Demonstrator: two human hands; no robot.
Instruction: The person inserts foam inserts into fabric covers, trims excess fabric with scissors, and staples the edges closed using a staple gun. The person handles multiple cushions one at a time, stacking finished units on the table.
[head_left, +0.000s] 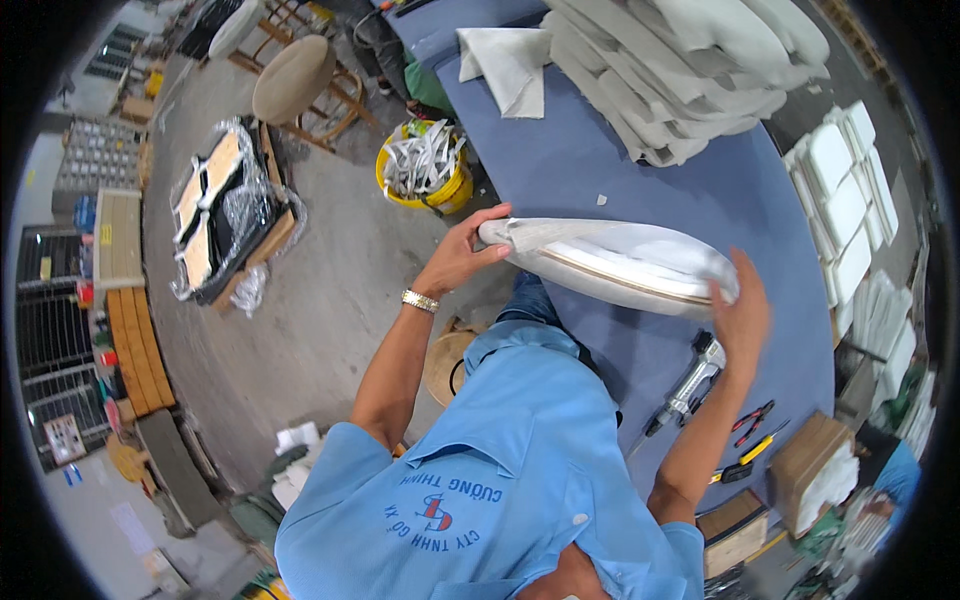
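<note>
A seat cushion (pixel 610 288) is held up on its edge over the blue-covered table, spanning both my hands. Pale grey fabric covers its outer side; white padding and a thin board edge show along the other. My left hand (pixel 474 247) pinches its left end, where the fabric bunches. Around the right end, the fingers of my right hand (pixel 740 308) are closed, slightly smeared by motion. Below that hand lies a silver staple gun (pixel 690 385). Red-handled pliers (pixel 753 420) and a yellow-and-black utility knife (pixel 748 457) rest close to my right forearm.
Grey cushion covers (pixel 670 90) pile up at the table's (pixel 730 200) far side, beside a folded fabric piece (pixel 505 70). White cushion pieces (pixel 840 190) are stacked at right. A yellow bucket (pixel 450 195) of fabric strips stands left of the table, near upholstered stools (pixel 295 80).
</note>
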